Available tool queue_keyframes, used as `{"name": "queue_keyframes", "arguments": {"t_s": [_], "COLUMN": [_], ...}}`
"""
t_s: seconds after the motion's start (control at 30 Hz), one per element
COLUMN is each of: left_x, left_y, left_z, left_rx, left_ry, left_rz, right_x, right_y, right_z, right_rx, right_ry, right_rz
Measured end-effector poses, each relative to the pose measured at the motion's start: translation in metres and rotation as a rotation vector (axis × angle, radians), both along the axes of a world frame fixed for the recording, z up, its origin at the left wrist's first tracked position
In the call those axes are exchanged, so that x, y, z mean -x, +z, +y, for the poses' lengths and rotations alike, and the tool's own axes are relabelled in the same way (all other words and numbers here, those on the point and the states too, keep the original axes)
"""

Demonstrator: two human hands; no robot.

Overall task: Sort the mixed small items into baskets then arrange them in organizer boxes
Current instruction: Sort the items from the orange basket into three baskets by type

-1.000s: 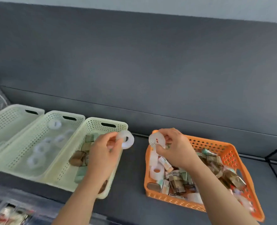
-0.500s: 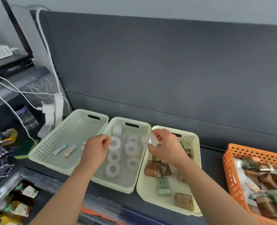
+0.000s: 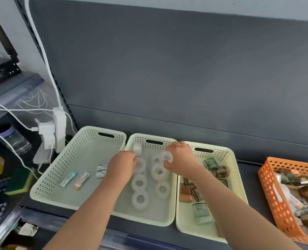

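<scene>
Left hand [image 3: 121, 166] and right hand [image 3: 181, 157], just over from the orange basket [image 3: 268, 177], are each lowering a finger-pinched tape roll [image 3: 167, 156] into the middle basket [image 3: 149, 215] below, furthering the sort.

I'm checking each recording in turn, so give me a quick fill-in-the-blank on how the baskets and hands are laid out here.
The right hand pinches a white tape roll over the tape-roll basket, the ___ of three pale ones.
The small flat packets lie in the packet basket, on the tape-roll basket's ___ side.
The far-right basket, full of mixed items, is ___.
Missing: middle; left; orange.
</scene>
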State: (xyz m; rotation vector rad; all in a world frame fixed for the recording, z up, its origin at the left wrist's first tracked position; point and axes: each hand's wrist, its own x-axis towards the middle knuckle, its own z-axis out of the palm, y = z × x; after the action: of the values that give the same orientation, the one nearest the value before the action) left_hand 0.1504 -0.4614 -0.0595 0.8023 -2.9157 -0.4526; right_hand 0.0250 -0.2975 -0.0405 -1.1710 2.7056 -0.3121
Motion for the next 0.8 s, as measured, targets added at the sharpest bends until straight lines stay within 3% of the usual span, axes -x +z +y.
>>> {"name": "queue_keyframes", "arguments": {"t_s": [0.27,0.5,0.8], "left_x": [-0.012,0.020,0.109], "left_y": [0.009,0.039,0.038], "left_z": [0.017,0.114,0.279], "left_rx": [-0.046,-0.059,-0.226], "left_ry": [-0.009,-0.282,-0.570], "left_rz": [0.253,0.396,0.353], "right_x": [-0.009,-0.010,0.033], "right_y": [0.018,0.032,0.037], "right_z": [0.038,0.143,0.331], "right_rx": [0.192,0.314,0.295], "right_ry": [-0.072,-0.229,-0.493], "right_rz": [-0.065,-0.004,0.006]}}
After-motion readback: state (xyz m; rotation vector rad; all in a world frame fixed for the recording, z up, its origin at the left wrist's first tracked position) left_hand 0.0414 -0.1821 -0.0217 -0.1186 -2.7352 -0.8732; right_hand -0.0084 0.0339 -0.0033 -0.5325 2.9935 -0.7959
